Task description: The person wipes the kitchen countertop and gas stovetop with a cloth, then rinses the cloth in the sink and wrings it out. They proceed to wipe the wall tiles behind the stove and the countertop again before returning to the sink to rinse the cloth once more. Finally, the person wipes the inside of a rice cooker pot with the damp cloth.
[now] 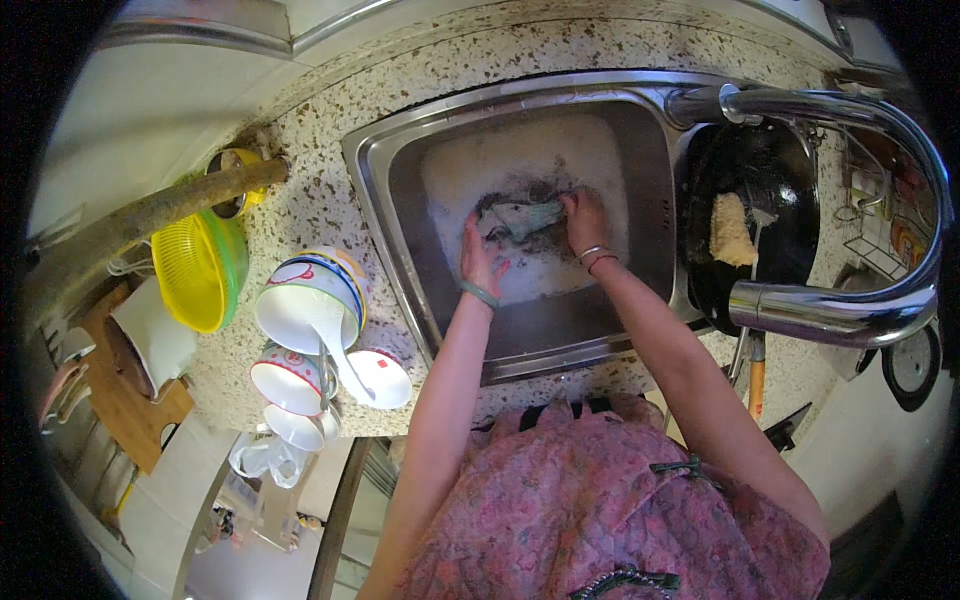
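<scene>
Indoors, speckled kitchen countertop [310, 190], steel sink [648, 200], greenish cloth [530, 217] inside

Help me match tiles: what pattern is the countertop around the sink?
The countertop is pale with irregular brown speckles, shown in the head view.

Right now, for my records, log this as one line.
left hand: by cloth's left end | right hand: gripping cloth | cloth: in sink | bowls: left of sink

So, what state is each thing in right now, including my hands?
Cloth: bunched, in the sink
Sink: holding cloudy water
Left hand: open, beside the cloth
Right hand: gripping the cloth
Faucet: no stream visible
Wok: holding a tan scrubber
Bowls: stacked, spoon in top one
Yellow basket: nested in green container
</scene>
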The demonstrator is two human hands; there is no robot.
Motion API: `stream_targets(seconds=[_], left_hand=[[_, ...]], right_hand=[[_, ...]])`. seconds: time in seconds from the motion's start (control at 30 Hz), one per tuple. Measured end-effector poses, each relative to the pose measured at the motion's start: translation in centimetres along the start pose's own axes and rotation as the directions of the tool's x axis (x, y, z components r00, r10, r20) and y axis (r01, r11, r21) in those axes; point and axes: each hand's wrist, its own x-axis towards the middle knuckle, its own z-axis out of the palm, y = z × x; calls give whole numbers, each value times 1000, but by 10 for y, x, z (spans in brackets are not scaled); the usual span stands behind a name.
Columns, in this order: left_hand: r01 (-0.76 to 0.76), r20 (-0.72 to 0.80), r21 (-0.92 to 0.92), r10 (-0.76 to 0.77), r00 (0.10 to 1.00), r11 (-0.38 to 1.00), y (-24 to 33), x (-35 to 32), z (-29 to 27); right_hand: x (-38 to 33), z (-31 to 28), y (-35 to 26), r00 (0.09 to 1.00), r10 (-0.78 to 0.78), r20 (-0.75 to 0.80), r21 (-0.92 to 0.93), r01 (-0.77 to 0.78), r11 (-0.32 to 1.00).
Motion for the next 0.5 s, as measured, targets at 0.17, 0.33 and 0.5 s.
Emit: stream_targets(seconds=[0.17,0.33,0.5], left_hand=[[58,43,-82,-55,998,995,-12,8,-3],[119,169,-208,-84,982,971,-24,36,-13],[162,447,-278,-21,894,947,-23,49,-28]], right_hand=[[-12,26,6,957,-188,221,-121,219,968],[-30,-13,-58,887,-84,453,644,-261,719],[-85,-83,-125,871,-408,273,738,83,670]])
